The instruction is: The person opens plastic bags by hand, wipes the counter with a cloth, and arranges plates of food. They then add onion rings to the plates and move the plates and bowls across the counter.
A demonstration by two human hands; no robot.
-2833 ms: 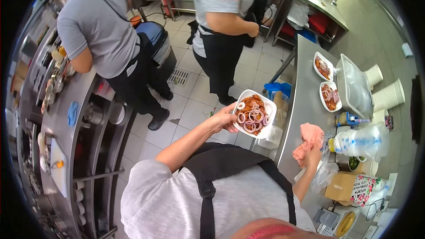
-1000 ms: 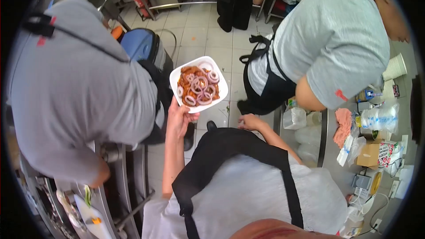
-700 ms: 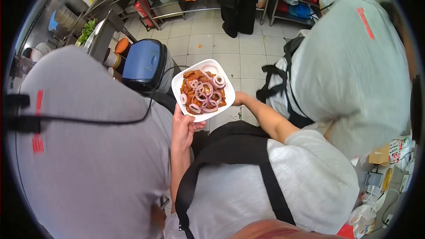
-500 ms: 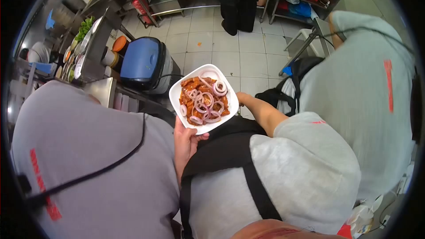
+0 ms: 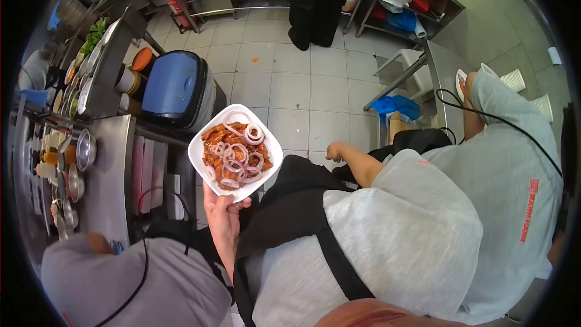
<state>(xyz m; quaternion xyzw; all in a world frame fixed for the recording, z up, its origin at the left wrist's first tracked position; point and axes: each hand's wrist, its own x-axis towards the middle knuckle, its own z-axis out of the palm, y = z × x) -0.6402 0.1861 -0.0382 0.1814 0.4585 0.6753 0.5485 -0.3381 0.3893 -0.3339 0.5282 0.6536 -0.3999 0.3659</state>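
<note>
My left hand (image 5: 224,213) grips the near edge of a square white bowl (image 5: 273,172), its thumb against the side and the other fingers partly hidden below. Inside lie glossy, red-brown sauced meat pieces (image 5: 213,139), topped with raw purple onion rings (image 5: 254,134). The bowl is in the air in front of my black apron (image 5: 281,212). Apart from it, to the right, my right hand (image 5: 334,151) hangs at the end of my bent arm, small in view, with curled fingers and nothing visible in them.
A blue-lidded bin (image 5: 172,88) stands beyond the bowl to the left. Steel counters with metal bowls (image 5: 86,148) line the left side. One person in grey (image 5: 139,278) is close on my left, another (image 5: 514,163) on my right. Someone in black trousers (image 5: 315,6) stands ahead.
The bowl in my left hand has shifted left and slightly down in view. My right hand has come apart from the bowl's edge. The person on the left has moved back, uncovering the counter.
</note>
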